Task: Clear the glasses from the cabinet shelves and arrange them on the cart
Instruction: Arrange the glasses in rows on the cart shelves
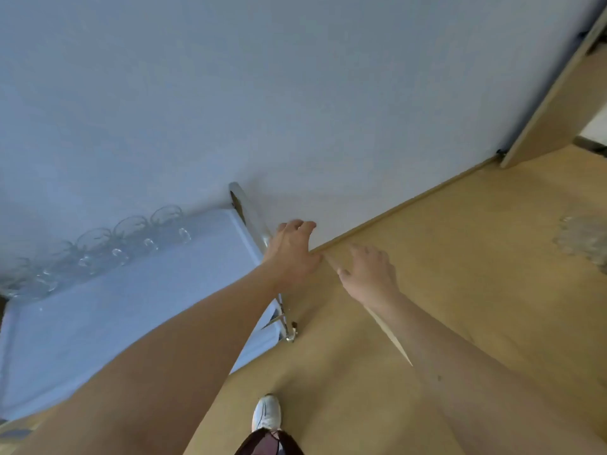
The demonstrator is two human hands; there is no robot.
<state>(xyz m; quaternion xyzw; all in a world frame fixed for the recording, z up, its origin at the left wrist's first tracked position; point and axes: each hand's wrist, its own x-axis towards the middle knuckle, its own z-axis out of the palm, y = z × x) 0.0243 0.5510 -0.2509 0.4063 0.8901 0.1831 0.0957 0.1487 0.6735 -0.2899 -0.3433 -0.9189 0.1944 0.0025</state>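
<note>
Down below us, we see the cart [98, 323] on the left, its top covered in a pale cloth, pushed against the white wall [295, 93]. A row of clear glasses [108, 244] stands along the cart's far edge, right beside the wall, running from the left corner toward the chrome handle [253, 215] at the cart's right end. They look upside down, though the blur keeps us from being sure.

Our left hand [290, 247] is at that handle, fingers curled over the rail and gripping it. The glasses sit well to the left of this hand, the nearest one just beyond the handle's far end.

Our right hand [369, 274] hovers over the tan floor [460, 290], just beside the left hand and near the baseboard. Its fingers are loosely spread and hold nothing. It is farther from the glasses than the left hand.

At the bottom, a white shoe [266, 412] rests on the floor. At the upper right, a door edge [551, 100] leans away from the wall, and a blurred silvery patch [581, 239] lies on the floor at the right.
</note>
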